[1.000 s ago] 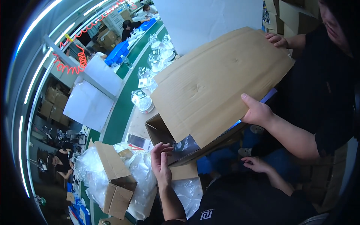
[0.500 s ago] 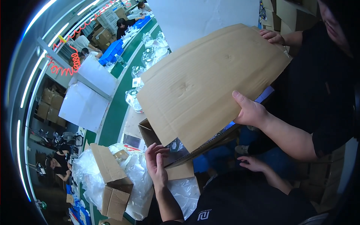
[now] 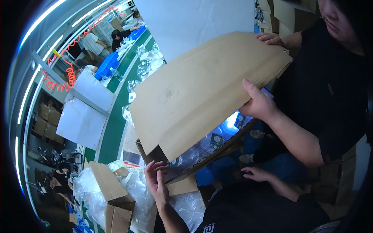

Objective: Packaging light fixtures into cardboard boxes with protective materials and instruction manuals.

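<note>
A large brown cardboard sheet [image 3: 206, 81] lies tilted over an open carton [image 3: 180, 171], hiding much of its inside. Clear plastic-wrapped items [image 3: 217, 139] show in the gap below the sheet. A co-worker on the right grips the sheet with both hands, one at its far right corner and one [image 3: 258, 103] at its near edge. My left hand [image 3: 157, 180] is beside the carton's near left corner, fingers apart and loosely bent; whether it touches the carton I cannot tell. Over the floor at the lower right, my right hand [image 3: 258, 174] holds nothing, its fingers spread.
A green conveyor table [image 3: 107, 141] runs along the left with clear-wrapped items [image 3: 149, 64] on it. An opened small carton [image 3: 118, 213] lies among clear plastic bags [image 3: 87, 190] near my left arm. A white panel [image 3: 186, 23] stands behind; other people sit farther off.
The co-worker's sheet has shifted left and lifted at its near edge, showing more of the wrapped items in the carton. My hands keep nearly the same pose.
</note>
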The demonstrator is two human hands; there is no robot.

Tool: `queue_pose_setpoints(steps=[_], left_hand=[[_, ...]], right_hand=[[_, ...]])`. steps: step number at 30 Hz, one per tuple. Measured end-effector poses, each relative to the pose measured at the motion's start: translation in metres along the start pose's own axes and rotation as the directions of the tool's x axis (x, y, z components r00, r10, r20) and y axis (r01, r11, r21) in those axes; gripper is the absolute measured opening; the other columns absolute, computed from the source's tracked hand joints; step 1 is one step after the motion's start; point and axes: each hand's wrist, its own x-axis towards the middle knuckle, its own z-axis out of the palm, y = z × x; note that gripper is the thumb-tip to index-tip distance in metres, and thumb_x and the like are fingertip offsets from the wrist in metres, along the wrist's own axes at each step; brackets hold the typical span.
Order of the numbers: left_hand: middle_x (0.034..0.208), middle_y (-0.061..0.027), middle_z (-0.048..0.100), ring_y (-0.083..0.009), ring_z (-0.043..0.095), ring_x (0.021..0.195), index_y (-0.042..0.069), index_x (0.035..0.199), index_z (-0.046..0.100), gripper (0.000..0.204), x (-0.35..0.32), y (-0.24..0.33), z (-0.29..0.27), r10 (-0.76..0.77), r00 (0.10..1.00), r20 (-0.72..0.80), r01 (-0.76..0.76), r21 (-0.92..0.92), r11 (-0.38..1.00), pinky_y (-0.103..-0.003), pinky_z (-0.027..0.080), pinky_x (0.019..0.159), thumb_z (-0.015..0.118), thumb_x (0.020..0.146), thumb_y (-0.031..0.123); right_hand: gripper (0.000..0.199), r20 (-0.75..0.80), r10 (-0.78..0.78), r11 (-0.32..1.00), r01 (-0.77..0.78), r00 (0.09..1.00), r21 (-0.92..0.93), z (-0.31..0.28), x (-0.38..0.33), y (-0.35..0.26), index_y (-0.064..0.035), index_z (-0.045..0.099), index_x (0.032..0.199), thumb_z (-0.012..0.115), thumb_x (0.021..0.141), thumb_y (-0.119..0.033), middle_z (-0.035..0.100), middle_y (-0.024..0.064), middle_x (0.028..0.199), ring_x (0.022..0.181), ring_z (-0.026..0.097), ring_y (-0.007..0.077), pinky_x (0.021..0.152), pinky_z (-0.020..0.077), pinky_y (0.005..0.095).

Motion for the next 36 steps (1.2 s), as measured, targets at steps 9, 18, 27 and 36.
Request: queue_pose_setpoints(steps=[9, 18, 27, 36], left_hand=[[0.118, -0.0161, 0.061, -0.021, 0.065, 0.094, 0.001, 0.134, 0.046, 0.036, -0.001, 0.0, -0.001, 0.003, 1.0, 0.026, -0.004, 0.04, 0.999, -0.03, 0.05, 0.081, 0.052, 0.102, 0.015], [0.117, -0.015, 0.061, -0.0205, 0.065, 0.095, 0.002, 0.134, 0.046, 0.035, -0.001, 0.001, 0.001, -0.011, 1.0, 0.024, 0.009, 0.059, 0.998, -0.03, 0.05, 0.08, 0.051, 0.102, 0.013], [0.119, -0.0141, 0.061, -0.0191, 0.064, 0.097, 0.001, 0.133, 0.045, 0.034, 0.0, 0.007, 0.004, -0.046, 0.998, 0.041, 0.044, 0.042, 0.998, -0.029, 0.048, 0.082, 0.05, 0.101, 0.008], [0.121, -0.0099, 0.058, -0.0166, 0.06, 0.101, 0.002, 0.134, 0.047, 0.033, 0.0, 0.005, 0.002, -0.045, 0.998, 0.045, 0.042, 0.049, 0.998, -0.029, 0.049, 0.08, 0.05, 0.102, 0.011]], right_hand=[[0.05, 0.028, 0.01, 1.0, -0.011, 1.0, 0.022, 0.001, 0.001, 0.004, -0.017, 0.049, 0.143, 0.055, 0.1, -0.043, 0.058, 0.0193, 0.133, 0.122, 0.058, 0.0327, 0.099, 0.0476, 0.0409], [0.053, 0.046, 0.038, 0.999, -0.038, 0.998, 0.006, -0.001, 0.002, 0.004, -0.0182, 0.046, 0.146, 0.054, 0.101, -0.043, 0.055, 0.0182, 0.14, 0.125, 0.056, 0.0317, 0.101, 0.047, 0.0415], [0.052, 0.047, 0.013, 1.0, -0.013, 0.999, 0.0, 0.001, 0.004, 0.007, -0.0179, 0.046, 0.146, 0.053, 0.101, -0.043, 0.059, 0.0191, 0.134, 0.117, 0.06, 0.0318, 0.098, 0.048, 0.041], [0.052, 0.084, 0.027, 0.999, -0.025, 0.996, -0.02, -0.004, 0.004, 0.001, -0.0186, 0.045, 0.146, 0.052, 0.101, -0.044, 0.059, 0.0177, 0.134, 0.114, 0.062, 0.03, 0.095, 0.049, 0.0407]])
